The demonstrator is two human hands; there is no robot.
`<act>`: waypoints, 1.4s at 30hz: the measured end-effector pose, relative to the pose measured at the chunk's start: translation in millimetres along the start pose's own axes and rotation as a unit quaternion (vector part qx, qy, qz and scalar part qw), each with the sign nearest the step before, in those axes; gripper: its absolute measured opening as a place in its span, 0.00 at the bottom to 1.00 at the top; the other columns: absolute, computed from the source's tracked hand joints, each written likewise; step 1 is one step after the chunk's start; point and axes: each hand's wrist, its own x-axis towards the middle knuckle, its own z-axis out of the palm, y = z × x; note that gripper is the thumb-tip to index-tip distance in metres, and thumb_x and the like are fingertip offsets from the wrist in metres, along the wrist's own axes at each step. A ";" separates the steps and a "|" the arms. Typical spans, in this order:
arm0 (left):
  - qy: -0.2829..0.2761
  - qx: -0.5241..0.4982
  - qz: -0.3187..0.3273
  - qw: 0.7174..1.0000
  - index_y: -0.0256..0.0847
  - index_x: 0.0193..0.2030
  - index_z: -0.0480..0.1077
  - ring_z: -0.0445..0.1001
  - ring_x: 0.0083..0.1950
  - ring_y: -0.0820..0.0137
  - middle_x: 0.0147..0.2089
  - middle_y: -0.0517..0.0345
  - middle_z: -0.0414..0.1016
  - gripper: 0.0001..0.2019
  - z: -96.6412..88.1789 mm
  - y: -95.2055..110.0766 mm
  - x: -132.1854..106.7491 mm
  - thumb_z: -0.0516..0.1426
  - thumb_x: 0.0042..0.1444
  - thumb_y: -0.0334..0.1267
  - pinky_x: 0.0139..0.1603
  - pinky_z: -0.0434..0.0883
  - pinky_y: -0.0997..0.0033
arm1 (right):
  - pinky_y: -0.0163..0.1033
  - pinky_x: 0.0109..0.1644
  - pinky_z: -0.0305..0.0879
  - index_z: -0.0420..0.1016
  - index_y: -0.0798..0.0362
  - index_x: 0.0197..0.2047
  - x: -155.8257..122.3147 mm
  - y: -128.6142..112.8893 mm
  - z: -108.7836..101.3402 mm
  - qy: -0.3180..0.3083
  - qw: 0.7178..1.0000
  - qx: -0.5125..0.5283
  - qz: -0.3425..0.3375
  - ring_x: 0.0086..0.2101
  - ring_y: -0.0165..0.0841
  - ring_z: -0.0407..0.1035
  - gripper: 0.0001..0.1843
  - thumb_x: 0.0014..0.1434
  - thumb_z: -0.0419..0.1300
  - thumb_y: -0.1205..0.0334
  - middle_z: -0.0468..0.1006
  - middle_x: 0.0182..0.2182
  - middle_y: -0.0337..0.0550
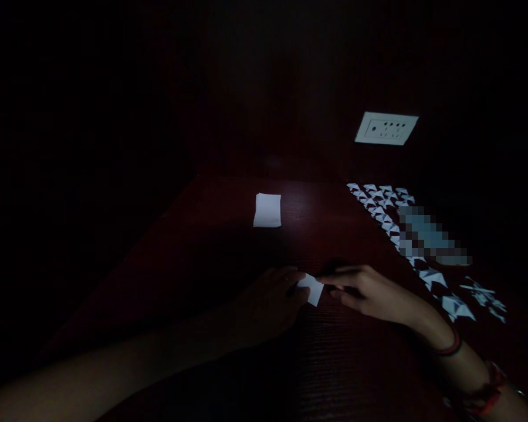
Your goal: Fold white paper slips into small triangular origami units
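A small white paper (315, 295) lies between two hands at the middle of a dark red worktop (211, 220).
The left hand (275, 299) has it between thumb and fingers; the right hand (365, 290) touches its corner with a forefinger, thumb a little apart. Beyond sits a stack of white sheets (268, 211). Folded white pieces (432, 278) line the right side, by a pixelated bluish object (429, 231) and a loose white pile (484, 296). A white socket plate (386, 128) shows above in the dark room.
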 end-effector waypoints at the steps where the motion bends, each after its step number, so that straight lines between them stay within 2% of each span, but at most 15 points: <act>1: -0.005 -0.002 -0.004 1.000 0.38 0.51 0.58 0.56 0.54 0.61 0.52 0.48 0.58 0.15 0.1 -0.1 0.0 0.47 0.56 0.32 0.49 0.59 0.58 | 0.34 0.40 0.62 0.65 0.48 0.51 -0.1 0.1 -0.4 0.001 1.000 -0.005 0.000 0.37 0.30 0.66 0.22 0.52 0.51 0.72 0.72 0.38 0.41; 6: -0.032 -0.020 -0.031 0.999 0.40 0.50 0.59 0.57 0.52 0.62 0.52 0.51 0.59 0.15 -2.2 -1.6 1.3 0.47 0.56 0.34 0.49 0.58 0.57 | 0.33 0.40 0.61 0.67 0.47 0.49 -1.6 0.7 1.3 -0.020 0.999 -0.032 0.012 0.35 0.29 0.66 0.21 0.53 0.51 0.72 0.70 0.35 0.40; 9: -0.040 -0.037 -0.040 0.998 0.40 0.54 0.56 0.57 0.51 0.63 0.53 0.52 0.58 0.18 -4.3 -3.3 2.5 0.47 0.55 0.35 0.51 0.56 0.57 | 0.33 0.40 0.60 0.68 0.48 0.48 -2.1 0.2 1.0 -0.028 0.999 -0.027 0.022 0.36 0.30 0.65 0.20 0.53 0.51 0.72 0.70 0.34 0.40; 14: -0.049 -0.039 -0.032 0.998 0.39 0.55 0.54 0.56 0.52 0.62 0.54 0.52 0.56 0.19 -3.2 -4.2 3.1 0.46 0.56 0.36 0.51 0.55 0.57 | 0.33 0.39 0.60 0.70 0.49 0.45 -3.2 0.6 -4.6 -0.029 1.000 -0.006 0.006 0.35 0.29 0.65 0.17 0.54 0.50 0.71 0.70 0.33 0.41; 17: -0.051 -0.032 -0.034 0.998 0.39 0.55 0.54 0.55 0.52 0.62 0.54 0.52 0.56 0.19 -0.7 -3.2 3.0 0.46 0.57 0.36 0.51 0.55 0.57 | 0.32 0.37 0.60 0.72 0.50 0.43 -3.1 2.0 -7.4 -0.008 1.000 -0.010 0.007 0.32 0.28 0.65 0.15 0.55 0.50 0.69 0.71 0.32 0.41; 22: -0.031 -0.035 -0.038 0.998 0.38 0.56 0.52 0.55 0.52 0.63 0.53 0.51 0.57 0.20 1.6 -1.4 3.1 0.46 0.56 0.34 0.52 0.55 0.59 | 0.32 0.37 0.60 0.69 0.51 0.45 0.1 2.7 -4.0 0.055 0.998 -0.001 0.017 0.33 0.28 0.65 0.14 0.56 0.51 0.67 0.70 0.34 0.42; 27: -0.025 -0.024 -0.014 0.999 0.43 0.53 0.57 0.56 0.52 0.62 0.52 0.53 0.57 0.17 3.9 -2.0 2.4 0.47 0.55 0.33 0.50 0.57 0.59 | 0.31 0.34 0.59 0.71 0.52 0.36 5.3 1.9 7.7 0.048 0.998 0.012 0.030 0.30 0.27 0.64 0.08 0.55 0.53 0.65 0.69 0.30 0.40; 30: -0.019 -0.010 -0.009 1.000 0.42 0.53 0.57 0.57 0.51 0.61 0.52 0.51 0.57 0.18 5.2 -1.6 1.8 0.48 0.55 0.32 0.49 0.58 0.58 | 0.31 0.33 0.58 0.70 0.55 0.31 8.3 2.4 13.2 0.066 0.996 0.021 0.047 0.28 0.26 0.63 0.05 0.54 0.54 0.64 0.67 0.27 0.39; 36: -0.021 -0.003 -0.023 1.000 0.43 0.55 0.55 0.57 0.51 0.62 0.54 0.53 0.56 0.18 6.0 0.3 1.4 0.46 0.57 0.32 0.49 0.58 0.59 | 0.31 0.33 0.58 0.68 0.55 0.29 11.0 2.5 17.4 0.079 0.993 0.052 0.069 0.28 0.26 0.62 0.02 0.52 0.55 0.68 0.66 0.26 0.38; 42: -0.016 -0.005 -0.035 0.999 0.37 0.52 0.58 0.56 0.52 0.63 0.52 0.52 0.59 0.15 5.8 1.0 0.8 0.45 0.57 0.33 0.51 0.57 0.60 | 0.32 0.35 0.59 0.67 0.55 0.30 11.5 -0.9 19.5 0.095 0.990 0.053 0.094 0.31 0.27 0.62 0.01 0.52 0.55 0.69 0.67 0.29 0.40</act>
